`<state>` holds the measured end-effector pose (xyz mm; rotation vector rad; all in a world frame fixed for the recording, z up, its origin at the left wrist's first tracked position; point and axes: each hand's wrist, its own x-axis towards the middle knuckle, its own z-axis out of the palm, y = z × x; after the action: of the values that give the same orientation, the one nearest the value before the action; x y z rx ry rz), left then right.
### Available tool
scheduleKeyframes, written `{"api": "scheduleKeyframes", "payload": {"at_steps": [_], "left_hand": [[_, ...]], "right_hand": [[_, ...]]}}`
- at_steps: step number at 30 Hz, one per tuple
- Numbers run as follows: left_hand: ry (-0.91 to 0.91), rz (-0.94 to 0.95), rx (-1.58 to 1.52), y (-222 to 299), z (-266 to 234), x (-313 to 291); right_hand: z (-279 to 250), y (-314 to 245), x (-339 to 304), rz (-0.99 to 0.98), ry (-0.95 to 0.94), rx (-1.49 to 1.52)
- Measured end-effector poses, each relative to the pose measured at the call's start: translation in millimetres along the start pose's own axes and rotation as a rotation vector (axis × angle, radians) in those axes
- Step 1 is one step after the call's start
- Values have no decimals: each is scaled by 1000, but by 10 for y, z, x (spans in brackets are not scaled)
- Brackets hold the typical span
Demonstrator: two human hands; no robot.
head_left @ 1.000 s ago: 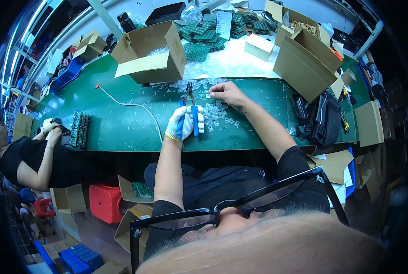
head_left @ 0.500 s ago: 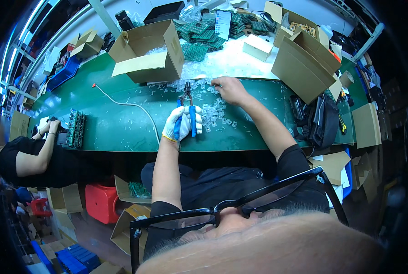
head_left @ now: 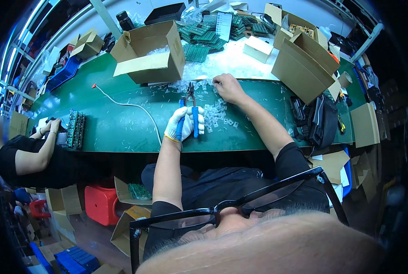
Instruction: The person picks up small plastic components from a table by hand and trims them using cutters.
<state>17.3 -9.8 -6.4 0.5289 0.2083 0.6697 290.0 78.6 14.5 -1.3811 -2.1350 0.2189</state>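
Observation:
My left hand (head_left: 173, 125), in a white glove, grips a pair of cutting pliers (head_left: 195, 122) with blue handles. The handles are spread and the metal jaws point away from me. My bare right hand (head_left: 230, 89) rests at the far edge of a scatter of small clear plastic pieces (head_left: 217, 113), close to the white sheet. Its fingers are drawn together near the pieces. Whatever lies between the fingertips is too small to make out. Thin clear slivers are strewn over the green tabletop (head_left: 122, 130) around both hands.
An open carton (head_left: 151, 66) stands beyond my left hand, and another carton (head_left: 302, 68) tilts at the right. Green circuit boards (head_left: 197, 39) are heaped at the back. A white cable (head_left: 140, 108) curves across the table. A black bag (head_left: 320, 121) lies right; a co-worker's arm (head_left: 37, 155) is left.
My left hand and the pliers have shifted slightly to the right. My right hand has hardly moved, its fingers still drawn together.

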Motion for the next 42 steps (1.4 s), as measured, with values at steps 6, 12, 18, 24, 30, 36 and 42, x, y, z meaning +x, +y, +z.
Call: {"api": "scheduleKeyframes", "payload": {"at_steps": [6, 12, 18, 24, 30, 36, 42], "left_hand": [[57, 25, 62, -11, 37, -17], [93, 22, 111, -19, 68, 9], [181, -99, 261, -29, 135, 69], [206, -113, 287, -35, 184, 88], [233, -91, 268, -60, 172, 112], [247, -126, 328, -31, 100, 95], [219, -112, 313, -46, 175, 114]], "right_hand": [[-119, -129, -177, 442, -176, 1123], [-119, -267, -219, 496, -188, 1471], [-68, -300, -269, 364, -71, 1392], [-61, -327, -282, 361, -38, 1199], [-64, -310, -313, 365, -10, 1164], [-64, -293, -300, 364, -8, 1072], [-55, -287, -321, 381, 38, 1037]]}}
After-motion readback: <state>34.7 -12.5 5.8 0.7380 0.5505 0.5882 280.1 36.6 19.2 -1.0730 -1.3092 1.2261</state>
